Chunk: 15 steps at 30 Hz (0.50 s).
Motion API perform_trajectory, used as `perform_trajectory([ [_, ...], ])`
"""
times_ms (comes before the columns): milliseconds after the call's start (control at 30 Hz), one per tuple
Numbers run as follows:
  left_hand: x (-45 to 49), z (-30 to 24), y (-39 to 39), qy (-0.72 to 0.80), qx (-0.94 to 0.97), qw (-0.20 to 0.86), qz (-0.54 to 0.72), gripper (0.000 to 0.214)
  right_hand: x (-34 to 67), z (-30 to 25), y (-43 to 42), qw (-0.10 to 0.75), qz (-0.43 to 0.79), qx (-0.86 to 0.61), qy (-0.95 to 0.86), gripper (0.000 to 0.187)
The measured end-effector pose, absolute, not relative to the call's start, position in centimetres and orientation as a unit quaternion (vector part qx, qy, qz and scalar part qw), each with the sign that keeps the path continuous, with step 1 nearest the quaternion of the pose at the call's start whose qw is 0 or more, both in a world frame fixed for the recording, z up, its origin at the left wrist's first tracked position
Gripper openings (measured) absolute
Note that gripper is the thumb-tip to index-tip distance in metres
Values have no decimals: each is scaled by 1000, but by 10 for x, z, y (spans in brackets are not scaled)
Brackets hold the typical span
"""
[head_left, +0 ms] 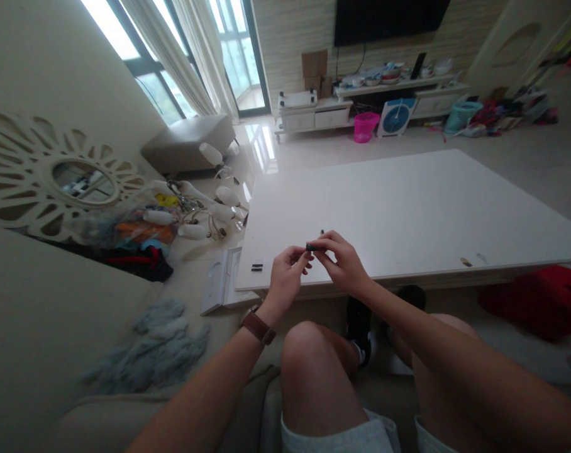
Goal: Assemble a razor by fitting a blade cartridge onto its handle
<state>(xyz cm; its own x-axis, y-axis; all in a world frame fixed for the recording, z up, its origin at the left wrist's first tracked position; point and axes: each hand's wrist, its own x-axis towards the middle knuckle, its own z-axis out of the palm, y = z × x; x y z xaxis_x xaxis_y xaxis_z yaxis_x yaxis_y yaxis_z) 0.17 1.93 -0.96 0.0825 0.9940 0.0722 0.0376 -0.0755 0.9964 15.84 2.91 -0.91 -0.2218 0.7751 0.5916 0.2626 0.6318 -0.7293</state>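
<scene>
One small black piece (309, 247) between two hands

The left hand (285, 272) closes its thumb and fingers at the left end of the piece, and the right hand (346, 261) pinches the right end. Both are above the near edge of a white table (399, 201), left of its middle. On the table, two dark strips (256, 268) lie near the left corner, apart from the hands. Well to the right, a small brownish scrap (465, 262) lies by the near edge. A brown watch strap (258, 326) circles the left wrist.
</scene>
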Motion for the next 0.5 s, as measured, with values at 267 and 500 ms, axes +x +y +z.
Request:
perform_trajectory([
  [267,2,-14,20,464,541,499,492,24,159,-12,29,511,233,-345,-752,27],
  [500,4,-12,19,482,526,511,480,28,155,-15,29,513,244,-370,-735,24],
])
